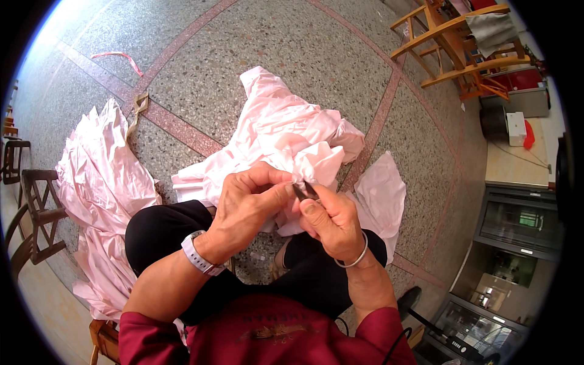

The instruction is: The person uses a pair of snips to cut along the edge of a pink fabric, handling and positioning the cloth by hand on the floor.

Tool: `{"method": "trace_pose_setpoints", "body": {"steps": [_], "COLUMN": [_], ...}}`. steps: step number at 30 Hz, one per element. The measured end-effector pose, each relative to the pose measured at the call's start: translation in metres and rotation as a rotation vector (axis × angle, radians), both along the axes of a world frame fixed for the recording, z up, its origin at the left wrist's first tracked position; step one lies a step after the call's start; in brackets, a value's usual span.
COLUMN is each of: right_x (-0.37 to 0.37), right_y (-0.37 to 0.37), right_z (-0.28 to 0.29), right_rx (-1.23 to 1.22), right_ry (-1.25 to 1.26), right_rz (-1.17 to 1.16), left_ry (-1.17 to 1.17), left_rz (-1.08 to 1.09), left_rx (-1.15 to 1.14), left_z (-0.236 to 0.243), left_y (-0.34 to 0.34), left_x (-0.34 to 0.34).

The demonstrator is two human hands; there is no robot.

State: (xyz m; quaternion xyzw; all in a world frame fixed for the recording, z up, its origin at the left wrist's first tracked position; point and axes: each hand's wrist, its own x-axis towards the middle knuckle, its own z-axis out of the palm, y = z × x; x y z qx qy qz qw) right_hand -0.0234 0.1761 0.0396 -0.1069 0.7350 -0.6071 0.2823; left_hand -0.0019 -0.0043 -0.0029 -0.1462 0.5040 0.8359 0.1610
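Pale pink fabric [274, 134] spreads from my lap onto the floor in front of me, gathered and creased. My left hand [246, 201] pinches a bunched bit of it between thumb and fingers. Close against those fingertips, my right hand [331, 222] grips small dark thread snips [306, 191], whose blades touch or nearly touch the pinched cloth. Whether the blades are closed on a thread is too small to tell. The handles of the snips are hidden in my right palm.
More pink fabric [103, 176] is heaped at my left, and another piece [382, 194] lies by my right knee. A wooden chair frame [447, 42] stands far right. Dark stools [42, 213] are at the left edge, glass-fronted cabinets [520, 219] at the right. A pink strip [121, 56] lies on the floor.
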Motion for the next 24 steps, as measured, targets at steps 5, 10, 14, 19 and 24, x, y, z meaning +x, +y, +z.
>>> {"method": "trace_pose_setpoints", "body": {"steps": [5, 10, 14, 19, 24], "right_x": [-0.008, -0.009, -0.013, -0.031, -0.035], "right_y": [0.008, 0.011, 0.019, 0.022, 0.019], "right_z": [0.004, 0.0, 0.01, 0.011, 0.003], "right_rx": [0.096, 0.204, 0.33, 0.426, 0.395], "right_ry": [0.175, 0.541, 0.57, 0.926, 0.948], "right_rz": [-0.003, -0.041, -0.038, 0.008, 0.154], "left_ry": [-0.066, -0.077, -0.125, -0.079, -0.054], "left_rz": [-0.031, 0.013, 0.002, -0.031, -0.077], "left_rx": [-0.008, 0.066, 0.066, 0.06, 0.05], "left_z": [0.002, 0.003, 0.002, 0.002, -0.001], "left_y": [-0.001, 0.002, 0.002, 0.005, 0.003], "left_x": [0.001, 0.0, -0.001, 0.0, 0.001]}}
